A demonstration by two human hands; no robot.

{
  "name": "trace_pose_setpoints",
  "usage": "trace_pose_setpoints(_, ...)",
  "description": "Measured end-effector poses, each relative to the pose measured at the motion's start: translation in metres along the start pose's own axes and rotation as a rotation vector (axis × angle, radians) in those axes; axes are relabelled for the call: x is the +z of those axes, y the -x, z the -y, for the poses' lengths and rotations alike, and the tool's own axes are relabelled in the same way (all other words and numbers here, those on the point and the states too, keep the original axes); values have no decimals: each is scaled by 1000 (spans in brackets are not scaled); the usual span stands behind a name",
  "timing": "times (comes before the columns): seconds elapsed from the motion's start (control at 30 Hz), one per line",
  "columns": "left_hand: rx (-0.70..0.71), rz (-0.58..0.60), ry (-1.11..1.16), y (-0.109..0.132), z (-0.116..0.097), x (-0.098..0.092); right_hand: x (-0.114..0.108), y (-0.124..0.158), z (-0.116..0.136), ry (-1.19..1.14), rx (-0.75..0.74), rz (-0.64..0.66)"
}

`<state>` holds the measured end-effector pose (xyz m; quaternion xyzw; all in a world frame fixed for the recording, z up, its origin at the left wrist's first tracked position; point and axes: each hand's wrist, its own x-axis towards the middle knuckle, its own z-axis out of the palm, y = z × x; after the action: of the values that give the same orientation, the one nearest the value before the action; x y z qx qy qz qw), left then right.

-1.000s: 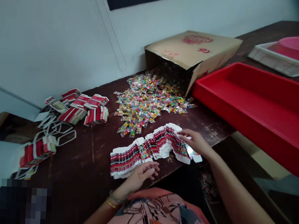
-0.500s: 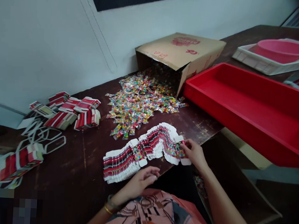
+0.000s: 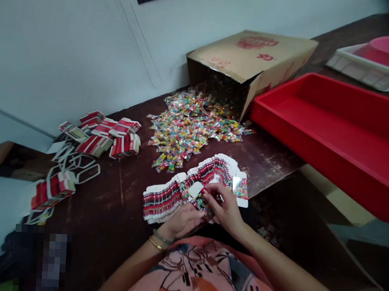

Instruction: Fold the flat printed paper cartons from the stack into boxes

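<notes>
A fanned row of flat printed cartons [image 3: 179,190] lies along the near edge of the dark wooden table [image 3: 113,210]. Both of my hands meet over one flat carton [image 3: 200,199] lifted from that row. My left hand [image 3: 181,221] grips it from below, fingers curled. My right hand [image 3: 224,206] pinches its upper edge. Beyond the row spreads a heap of small colourful wrapped sweets [image 3: 192,128], spilling from a cardboard box [image 3: 251,61] lying on its side.
A large red plastic tray [image 3: 339,127] stands at the right, past it a white tray [image 3: 358,69] holding a pink basin [image 3: 387,49]. Bundles of red and white folded cartons [image 3: 106,136] and paper scraps lie at the left. A white wall runs behind.
My right hand drew a flat carton from the right end of the row toward my body. My left hand rose from the table edge and took hold of the same carton.
</notes>
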<state>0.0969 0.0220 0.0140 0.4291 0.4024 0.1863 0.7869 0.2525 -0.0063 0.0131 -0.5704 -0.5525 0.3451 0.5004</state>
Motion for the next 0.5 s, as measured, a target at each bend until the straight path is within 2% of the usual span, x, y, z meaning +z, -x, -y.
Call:
trace_pose_setpoints(0.1,-12,-156,-48,2,2,-7,6,-6,3,166,-184,66)
trace_pose_setpoints(0.17,-50,-213,-93,4,0,-12,8,-6,3,299,-269,131)
trace_pose_setpoints(0.27,-168,-147,1,10,-6,-15,9,-1,3,289,-294,183)
trace_pose_setpoints(0.33,-226,-95,94,15,-12,-14,8,4,4,256,-329,125)
trace_pose_setpoints(0.4,-235,-77,130,18,-18,-10,8,8,7,269,-348,61)
trace_pose_setpoints(0.5,-249,-65,108,20,-22,-5,8,11,12,260,-277,95)
